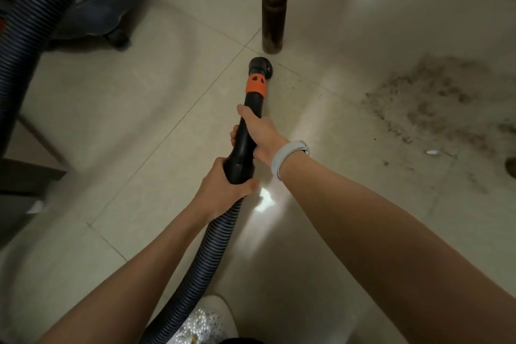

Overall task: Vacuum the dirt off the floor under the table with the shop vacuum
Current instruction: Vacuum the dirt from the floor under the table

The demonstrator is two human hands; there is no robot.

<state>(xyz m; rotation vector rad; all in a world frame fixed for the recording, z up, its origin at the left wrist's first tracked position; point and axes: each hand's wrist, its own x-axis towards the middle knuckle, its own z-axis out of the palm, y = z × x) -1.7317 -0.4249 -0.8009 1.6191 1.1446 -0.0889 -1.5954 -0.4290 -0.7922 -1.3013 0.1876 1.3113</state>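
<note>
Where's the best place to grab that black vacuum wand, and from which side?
Grip the smooth black wand between its orange collar and the ribbed hose, from above, as shown: the right hand wraps the narrow tube, the left hand the wider cuff where the hose joins. The rigid part probably steers the nozzle better than the flexible hose.

Shop vacuum (106,5) blurred, cut off top-left.

White shoe (208,318), grey wristband (287,158)
</note>
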